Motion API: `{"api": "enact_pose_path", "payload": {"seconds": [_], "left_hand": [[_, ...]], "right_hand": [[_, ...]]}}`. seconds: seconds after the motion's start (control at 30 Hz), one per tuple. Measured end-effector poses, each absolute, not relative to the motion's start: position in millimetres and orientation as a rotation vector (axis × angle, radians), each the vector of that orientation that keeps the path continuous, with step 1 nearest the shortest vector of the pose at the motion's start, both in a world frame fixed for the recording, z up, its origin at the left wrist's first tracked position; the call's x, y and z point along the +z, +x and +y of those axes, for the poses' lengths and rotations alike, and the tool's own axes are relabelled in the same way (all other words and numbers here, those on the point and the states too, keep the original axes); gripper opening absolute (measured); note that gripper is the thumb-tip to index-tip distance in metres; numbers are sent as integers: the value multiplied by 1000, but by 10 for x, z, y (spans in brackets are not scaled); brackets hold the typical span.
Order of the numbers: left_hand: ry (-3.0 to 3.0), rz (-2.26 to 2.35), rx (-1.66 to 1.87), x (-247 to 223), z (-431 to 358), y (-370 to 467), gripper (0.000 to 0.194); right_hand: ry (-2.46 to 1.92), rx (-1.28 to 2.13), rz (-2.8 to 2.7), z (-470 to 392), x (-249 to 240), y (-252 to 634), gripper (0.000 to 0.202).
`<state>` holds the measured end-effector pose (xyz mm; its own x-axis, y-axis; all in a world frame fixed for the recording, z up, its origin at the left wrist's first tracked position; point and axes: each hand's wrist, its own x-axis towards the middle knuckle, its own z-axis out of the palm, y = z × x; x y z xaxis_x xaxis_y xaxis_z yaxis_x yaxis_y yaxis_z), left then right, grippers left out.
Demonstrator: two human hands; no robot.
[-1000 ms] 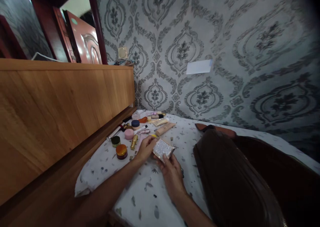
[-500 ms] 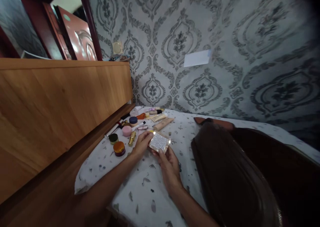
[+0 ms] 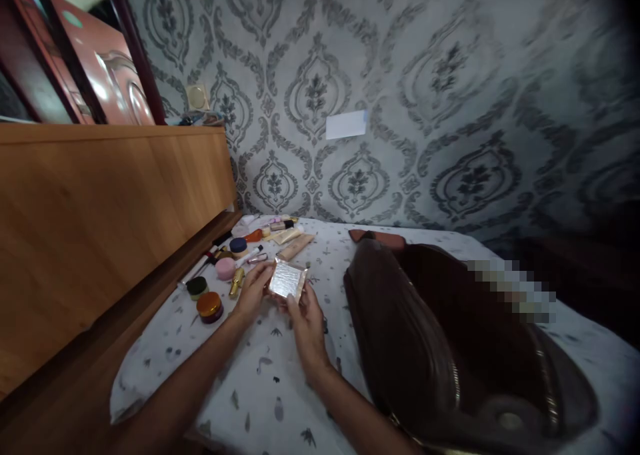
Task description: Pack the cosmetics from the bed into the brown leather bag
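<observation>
Two hands on one flat silver-faced case (image 3: 287,280): left hand (image 3: 254,288) has fingertips clamped on its left edge, right hand (image 3: 309,321) grips the near right corner, thumb on top. Case is up between the fingers, not set down; can't tell if its lid is closed. Already out on the sheet (image 3: 255,395): orange-lidded jar (image 3: 209,305) and pink jar (image 3: 225,269) left of the left fingers, gold tube (image 3: 237,283) just beside them, beige tube (image 3: 297,247) beyond the fingertips. Brown bag (image 3: 395,321) gapes right of the right fingers; too dark to tell what's left inside.
</observation>
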<state>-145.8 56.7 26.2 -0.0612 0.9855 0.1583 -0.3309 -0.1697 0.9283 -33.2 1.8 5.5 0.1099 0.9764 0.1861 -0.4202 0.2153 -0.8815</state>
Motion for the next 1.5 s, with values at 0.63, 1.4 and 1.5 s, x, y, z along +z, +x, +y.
{"api": "enact_pose_path", "payload": {"seconds": [0.63,1.4,1.5], "left_hand": [[1365,571,1383,1289,-51,-712,43],[1572,342,938,1770,-191,336,47],[1300,342,817,1787,-196,402,52]], "right_hand": [[-822,850,-1128,-825,1245,690,53],[-796,652,-1073,-1018,1467,1912,47],[-861,542,-1064,-927,1391,1970,42]]}}
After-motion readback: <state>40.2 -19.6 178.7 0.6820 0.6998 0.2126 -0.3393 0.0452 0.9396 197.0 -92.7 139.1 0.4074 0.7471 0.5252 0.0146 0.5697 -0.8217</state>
